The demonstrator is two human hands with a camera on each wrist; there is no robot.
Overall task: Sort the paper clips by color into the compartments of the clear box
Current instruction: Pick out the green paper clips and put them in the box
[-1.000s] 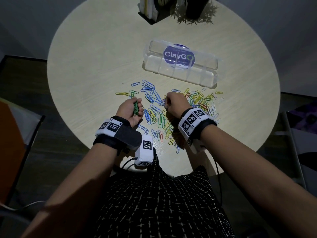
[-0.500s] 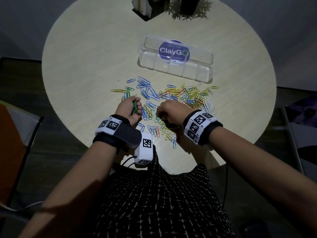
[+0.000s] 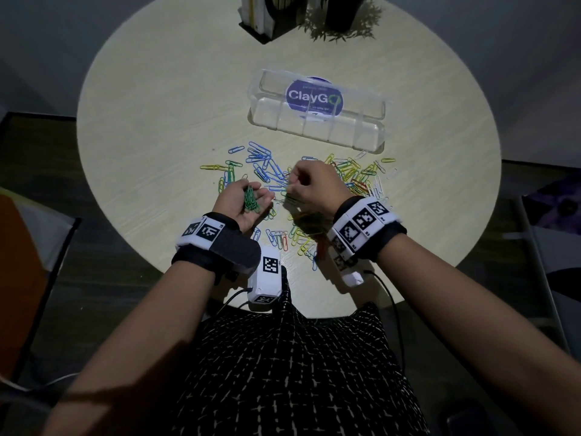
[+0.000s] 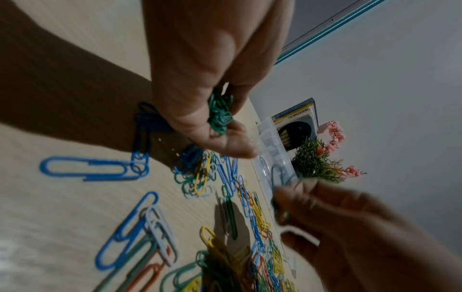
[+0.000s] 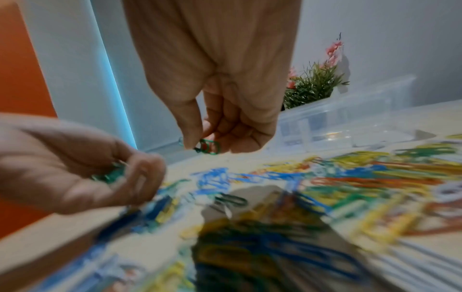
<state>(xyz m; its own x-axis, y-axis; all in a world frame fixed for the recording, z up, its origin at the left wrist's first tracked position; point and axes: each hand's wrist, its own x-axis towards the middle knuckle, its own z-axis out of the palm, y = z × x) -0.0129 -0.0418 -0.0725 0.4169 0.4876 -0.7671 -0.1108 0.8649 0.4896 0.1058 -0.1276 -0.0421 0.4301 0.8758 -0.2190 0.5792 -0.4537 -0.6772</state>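
Loose paper clips (image 3: 356,177) in blue, yellow, green, red and white lie scattered on the round table, in front of the clear box (image 3: 317,124). The box stands open, and its compartments look empty. My left hand (image 3: 243,196) is turned palm up over the near left of the pile and cups a bunch of green paper clips (image 3: 251,201) (image 4: 220,115). My right hand (image 3: 298,185) hovers just right of it and pinches one green clip (image 5: 208,147) between thumb and fingers, a little above the table.
A group of blue clips (image 3: 261,158) lies left of centre. At the table's (image 3: 151,130) far edge stand a book holder (image 3: 267,17) and a potted plant (image 3: 341,17). An orange chair (image 3: 19,265) is at the left. The near edge is close to my body.
My left hand has turned palm up and loosened around the green bunch. My right hand has lifted off the pile with a green clip and moved toward the left hand.
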